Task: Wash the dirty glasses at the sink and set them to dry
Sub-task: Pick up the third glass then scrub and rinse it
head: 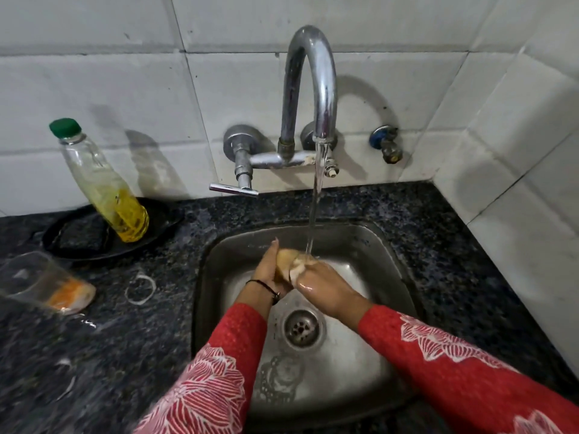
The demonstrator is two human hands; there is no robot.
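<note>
Over the steel sink, both my hands hold a small glass, wet and yellowish with foam on it. My left hand grips its left side. From the right, my right hand closes on it, and its fingertips are hidden at the glass. Water runs from the curved tap straight onto the glass. A second clear glass with orange residue at its bottom sits on the dark counter at the far left, apart from both hands.
A bottle of yellow liquid with a green cap leans in a black tray beside a dark scrub pad. A wet ring marks the granite counter. The tap lever and a blue valve stick out from the tiled wall.
</note>
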